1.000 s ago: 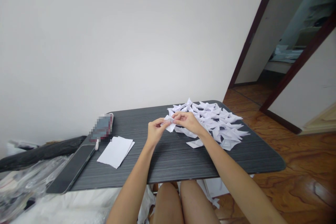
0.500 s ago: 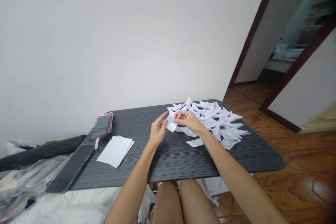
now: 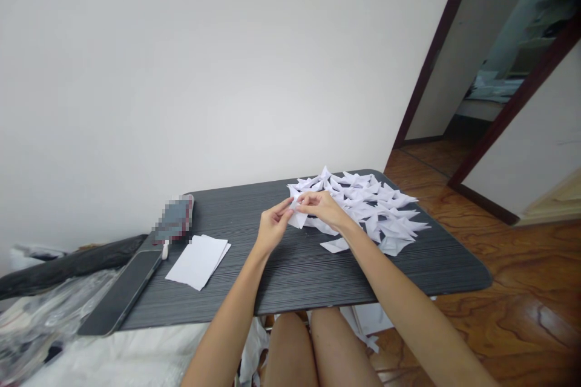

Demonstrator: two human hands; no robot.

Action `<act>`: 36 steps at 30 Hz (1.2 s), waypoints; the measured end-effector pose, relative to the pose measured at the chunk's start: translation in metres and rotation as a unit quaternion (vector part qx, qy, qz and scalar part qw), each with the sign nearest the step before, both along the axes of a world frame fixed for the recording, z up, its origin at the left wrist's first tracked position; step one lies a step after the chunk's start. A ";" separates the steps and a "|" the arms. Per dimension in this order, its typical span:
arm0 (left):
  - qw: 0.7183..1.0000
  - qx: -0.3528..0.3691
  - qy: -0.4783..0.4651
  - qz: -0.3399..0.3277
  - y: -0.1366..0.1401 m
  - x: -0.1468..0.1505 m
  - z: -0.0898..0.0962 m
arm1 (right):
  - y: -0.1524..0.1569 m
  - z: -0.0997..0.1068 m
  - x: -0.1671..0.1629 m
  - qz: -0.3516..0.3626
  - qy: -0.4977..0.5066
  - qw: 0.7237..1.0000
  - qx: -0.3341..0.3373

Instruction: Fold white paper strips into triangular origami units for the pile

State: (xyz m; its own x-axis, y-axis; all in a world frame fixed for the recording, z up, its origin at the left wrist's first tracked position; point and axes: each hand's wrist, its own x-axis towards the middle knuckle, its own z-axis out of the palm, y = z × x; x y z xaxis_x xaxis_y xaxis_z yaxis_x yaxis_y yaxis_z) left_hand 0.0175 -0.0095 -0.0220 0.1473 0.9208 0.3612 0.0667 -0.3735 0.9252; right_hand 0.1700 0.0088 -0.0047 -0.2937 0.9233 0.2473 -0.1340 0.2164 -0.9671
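Observation:
Between my two hands, above the dark table, is a small piece of folded white paper [image 3: 297, 219]. My left hand [image 3: 273, 225] pinches its left side between thumb and fingers. From the right, my right hand [image 3: 321, 207] grips the upper right part with fingertips pressed together. My fingers cover part of the paper, so its exact folds are hard to see. Just behind and to the right of my right hand spreads a pile of folded white paper pieces [image 3: 363, 208] with pointed ends, like little boats.
A short stack of flat white paper sheets [image 3: 197, 261] lies on the left of the dark table [image 3: 236, 217]. A blurred-out object [image 3: 175, 221] is at the back left corner. Plastic-wrapped material [image 3: 59, 302] sits left of the table, and a wall stands behind it.
My left fingers have moved slightly in toward the right hand, and the paper appears narrower between them. The view has shifted a little.

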 end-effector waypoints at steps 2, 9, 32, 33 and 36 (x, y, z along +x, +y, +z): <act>1.000 -0.006 -0.004 0.013 0.000 0.001 -0.001 | 0.001 -0.001 -0.001 -0.005 -0.004 1.000 0.014; 0.998 -0.025 -0.054 0.016 -0.001 0.003 0.004 | -0.003 0.000 -0.005 -0.004 -0.019 1.000 0.025; 0.942 0.248 0.216 -0.070 -0.002 -0.016 0.018 | 0.001 0.004 0.004 0.063 0.067 0.994 -0.066; 0.932 0.268 0.236 -0.058 -0.001 -0.016 0.016 | 0.001 0.003 0.004 0.065 0.068 0.993 -0.066; 0.922 0.292 0.254 -0.013 0.002 -0.017 0.009 | 0.003 0.002 0.003 0.086 0.086 0.991 -0.061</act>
State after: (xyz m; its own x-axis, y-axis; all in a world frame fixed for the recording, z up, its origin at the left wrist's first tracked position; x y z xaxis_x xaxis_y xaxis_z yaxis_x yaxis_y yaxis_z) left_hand 0.0008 -0.0077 -0.0133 0.4529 0.5845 0.6732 0.4197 -0.8060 0.4175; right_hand 0.1725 0.0114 -0.0031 -0.4117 0.8898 0.1967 -0.3242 0.0587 -0.9442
